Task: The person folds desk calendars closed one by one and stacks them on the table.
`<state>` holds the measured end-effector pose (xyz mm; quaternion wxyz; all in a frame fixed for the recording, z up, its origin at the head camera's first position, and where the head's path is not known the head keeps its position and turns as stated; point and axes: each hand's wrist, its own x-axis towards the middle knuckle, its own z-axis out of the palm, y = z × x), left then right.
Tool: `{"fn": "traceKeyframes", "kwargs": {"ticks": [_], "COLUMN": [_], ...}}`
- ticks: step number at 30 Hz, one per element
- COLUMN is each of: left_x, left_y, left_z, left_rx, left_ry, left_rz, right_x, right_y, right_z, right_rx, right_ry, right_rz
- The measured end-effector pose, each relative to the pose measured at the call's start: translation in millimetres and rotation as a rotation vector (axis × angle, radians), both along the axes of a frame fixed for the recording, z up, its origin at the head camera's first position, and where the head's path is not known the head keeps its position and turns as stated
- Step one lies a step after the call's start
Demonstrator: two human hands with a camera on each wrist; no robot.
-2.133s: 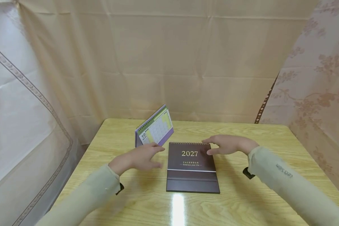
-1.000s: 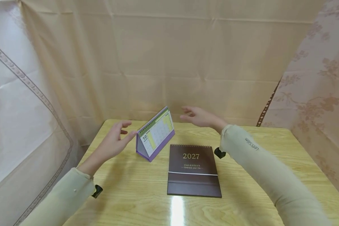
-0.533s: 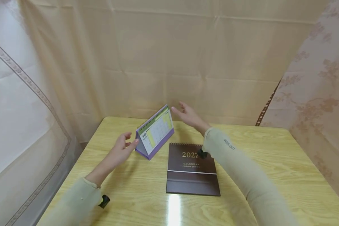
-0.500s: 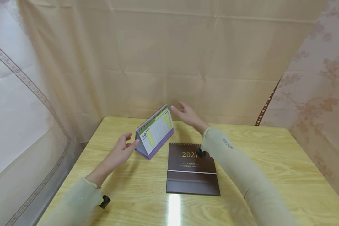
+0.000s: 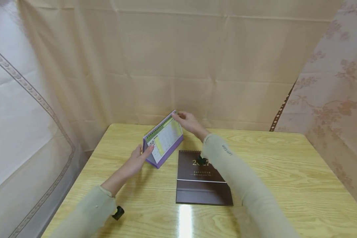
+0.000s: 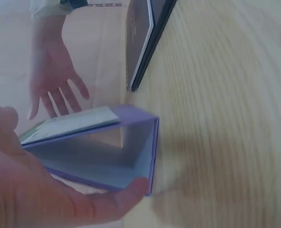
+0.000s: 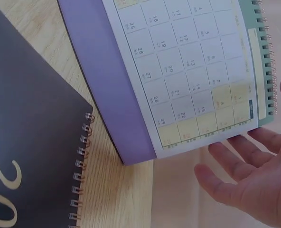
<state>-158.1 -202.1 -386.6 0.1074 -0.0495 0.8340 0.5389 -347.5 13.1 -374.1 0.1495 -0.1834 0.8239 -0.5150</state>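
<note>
A purple desk calendar (image 5: 166, 138) with month pages stands tent-like on the table, angled, its left end nearer to me. My left hand (image 5: 138, 162) grips that end, thumb over the front page and other fingers behind; the left wrist view shows a fingertip (image 6: 139, 186) at the rear base edge. At the far upper corner is my right hand (image 5: 191, 123), thumb beside the coil binding and other fingers loosely extended along the side edge. They are spread rather than clamped in the right wrist view. A dark brown 2027 calendar (image 5: 193, 193) lies partly under the right forearm.
The wooden table (image 5: 273, 155) carries both calendars. Beige cloth (image 5: 166, 59) hangs behind it, with a white cloth (image 5: 15, 132) at the left and a flowered one (image 5: 339, 109) at the right. Black wrist devices protrude below both sleeves.
Both hands have left the brown calendar's sides and moved to the purple calendar's two ends. Over the last half second they closed in, left thumb coming over the page. Both calendars stay put.
</note>
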Motion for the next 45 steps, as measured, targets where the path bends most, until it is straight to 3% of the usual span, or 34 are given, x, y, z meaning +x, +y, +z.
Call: {"fn": "traceKeyframes", "kwargs": {"ticks": [8,14,18,25,33,45], "left_x": [2.9,4.1,4.2,7.4,7.4,-0.3], "left_y": [1.4,-4.6,-8.2,-11.3,-7.5,-6.1], "left_z": [-0.9,3.3,7.7,11.0,13.1,11.2], "left_rx": [0.192,0.372,0.424,0.434,0.369,0.315], "left_ry": [-0.205,-0.242,-0.251,-0.253,-0.240,-0.231], "left_rz": [0.020,0.085,0.102,0.149,0.142,0.114], "right_x": [-1.0,-1.7,0.8,5.2,6.8,1.9], "right_y": [-4.5,-16.1,-29.2,-43.4,-48.4,-42.9], "right_z": [0.7,10.0,14.8,17.0,21.0,26.3], "right_rx": [0.057,0.088,0.117,0.110,0.118,0.119], "right_ry": [-0.007,0.004,0.050,0.032,-0.101,-0.177], "right_rz": [-0.005,-0.008,-0.002,-0.034,-0.114,-0.101]}}
